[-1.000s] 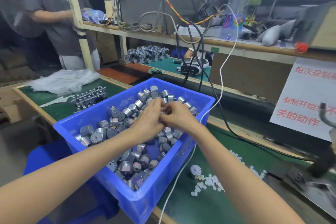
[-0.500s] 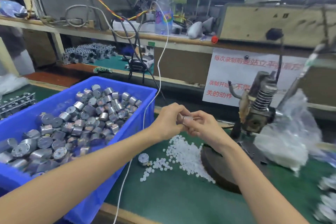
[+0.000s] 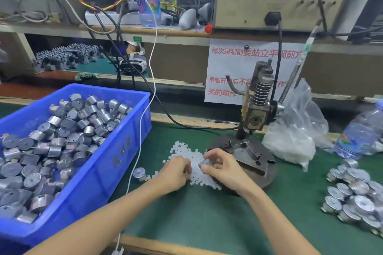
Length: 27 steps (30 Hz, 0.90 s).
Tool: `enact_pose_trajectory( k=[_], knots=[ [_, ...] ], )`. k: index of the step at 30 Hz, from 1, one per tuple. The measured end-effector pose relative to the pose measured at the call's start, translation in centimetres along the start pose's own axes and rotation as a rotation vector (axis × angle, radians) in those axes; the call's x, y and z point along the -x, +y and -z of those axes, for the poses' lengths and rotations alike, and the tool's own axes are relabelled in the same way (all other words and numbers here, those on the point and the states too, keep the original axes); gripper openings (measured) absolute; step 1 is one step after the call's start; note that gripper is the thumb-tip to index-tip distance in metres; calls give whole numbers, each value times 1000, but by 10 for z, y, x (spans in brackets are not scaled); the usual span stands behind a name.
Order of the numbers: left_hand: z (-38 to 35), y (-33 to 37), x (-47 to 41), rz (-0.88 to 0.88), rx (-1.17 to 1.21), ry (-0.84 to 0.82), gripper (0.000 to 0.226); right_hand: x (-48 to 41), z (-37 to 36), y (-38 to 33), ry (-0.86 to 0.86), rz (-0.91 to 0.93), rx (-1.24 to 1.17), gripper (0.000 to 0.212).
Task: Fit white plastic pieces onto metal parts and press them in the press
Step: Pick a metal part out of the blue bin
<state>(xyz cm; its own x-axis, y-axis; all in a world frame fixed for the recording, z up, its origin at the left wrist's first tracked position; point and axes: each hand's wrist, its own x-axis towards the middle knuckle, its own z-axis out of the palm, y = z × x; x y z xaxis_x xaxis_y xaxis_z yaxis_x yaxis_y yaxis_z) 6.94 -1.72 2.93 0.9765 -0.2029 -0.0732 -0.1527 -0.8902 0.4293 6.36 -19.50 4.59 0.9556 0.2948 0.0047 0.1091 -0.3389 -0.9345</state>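
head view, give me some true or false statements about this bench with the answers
The right hand holds a metal part. True.
The bin is red. False: it is blue.
Loose white pieces lie on the mat beside the press. True.
The bag lies left of the bin. False: it lies right of the press.
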Motion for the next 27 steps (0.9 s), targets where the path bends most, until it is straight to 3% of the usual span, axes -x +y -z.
enact_pose_trajectory(
  k=[4, 9, 16, 19, 22, 24, 27],
  knots=[
    [-11, -3, 5, -43, -38, 45, 6, -2, 1, -1, -72, -50, 73, 38],
    [-20, -11, 16, -80, -43, 176, 11, -3, 1, 1, -47, -47, -85, 14],
    [-20, -8, 16, -72, -90, 211, 15, 1, -5, -2, -31, -65, -101, 10],
    [-19, -8, 19, -150, -217, 233, 16, 5, -12, 0, -42, -86, -207, 9],
    [-17, -5, 30, -356, -322, 280, 3, 8, -16, 5, -47, -62, -212, 7],
    [-20, -9, 36, -436, -233, 340, 18, 9, -18, 8, -49, -25, -161, 6],
    [-24, -15, 46, -400, 77, 297, 14, 8, -23, 14, -60, -2, -83, 8]
  ],
)
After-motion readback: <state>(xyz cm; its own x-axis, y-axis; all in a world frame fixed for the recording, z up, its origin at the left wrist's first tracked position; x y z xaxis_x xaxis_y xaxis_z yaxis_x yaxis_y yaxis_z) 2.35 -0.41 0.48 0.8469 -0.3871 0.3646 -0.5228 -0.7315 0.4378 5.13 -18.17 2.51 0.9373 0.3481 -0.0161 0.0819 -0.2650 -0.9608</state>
